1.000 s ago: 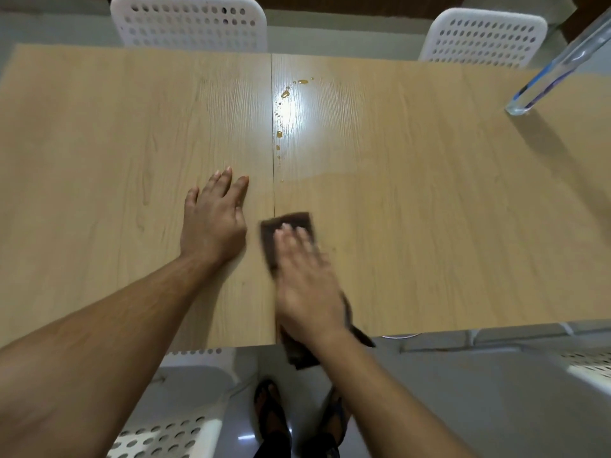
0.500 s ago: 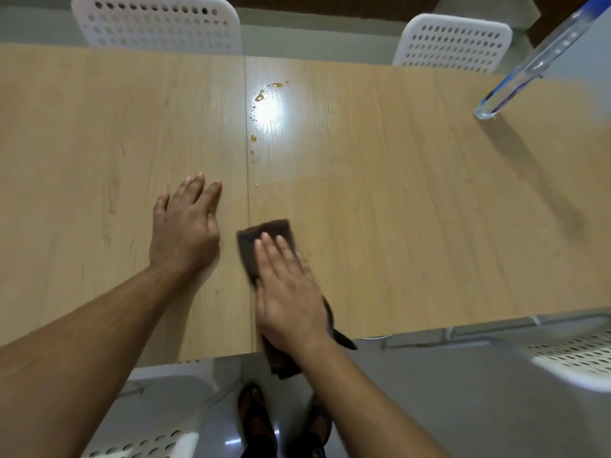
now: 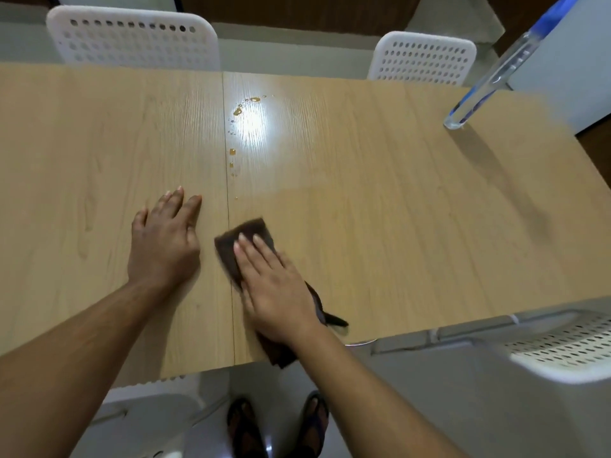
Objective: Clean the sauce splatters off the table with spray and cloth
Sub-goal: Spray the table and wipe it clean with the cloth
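Note:
A dark brown cloth (image 3: 246, 234) lies on the light wooden table (image 3: 396, 209), just right of the centre seam. My right hand (image 3: 274, 285) presses flat on it with straight fingers; the cloth's tail hangs over the near edge. My left hand (image 3: 163, 241) rests flat on the table just left of the seam. Orange sauce splatters (image 3: 238, 110) dot the surface further back along the seam, beside a bright glare. A clear spray bottle (image 3: 482, 90) with a blue top stands at the far right.
Two white perforated chairs (image 3: 132, 38) (image 3: 423, 57) stand behind the table's far edge. Another white chair (image 3: 562, 345) sits at the near right, and one (image 3: 145, 401) at the near left. My sandalled feet (image 3: 277, 428) are below the near edge.
Both hands stay flat in about the same places, the right one still on the cloth. The view shifted slightly; the cloth's front edge looks blurred from motion.

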